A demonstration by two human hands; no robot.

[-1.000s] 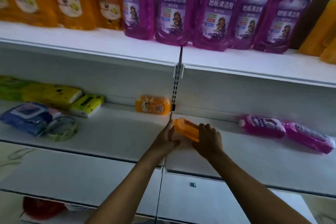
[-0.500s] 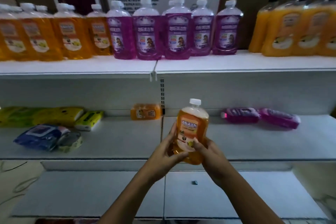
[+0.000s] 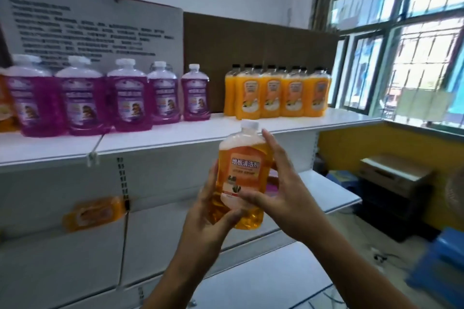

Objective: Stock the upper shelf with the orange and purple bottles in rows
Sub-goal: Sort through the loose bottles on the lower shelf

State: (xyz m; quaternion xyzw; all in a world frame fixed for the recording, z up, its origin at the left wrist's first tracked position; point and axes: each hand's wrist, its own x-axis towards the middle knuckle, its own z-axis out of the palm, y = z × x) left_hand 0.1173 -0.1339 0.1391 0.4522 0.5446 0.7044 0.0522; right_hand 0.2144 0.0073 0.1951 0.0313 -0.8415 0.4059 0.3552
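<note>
Both hands are holding one orange bottle upright in front of the shelving, its white cap pointing up and its label facing the camera. The left hand is cupping the lower left side with its thumb curled across the base of the label, while the right hand is wrapping the right side, fingers reaching up toward the shoulder of the bottle. The bottle is hanging in the air below the edge of the upper shelf, so the shelf surface is lying up and away from the hands, and the bottle's long axis is already standing vertical as it would need to on the shelf. On that shelf a row of purple bottles is standing to the left and a cluster of orange bottles to the right, with a bare strip of shelf in front of them. The orange cluster is lying up and slightly right of the held bottle, on the right hand's side, so that hand seems nearer to it. Another orange bottle is lying on its side on the lower shelf.
</note>
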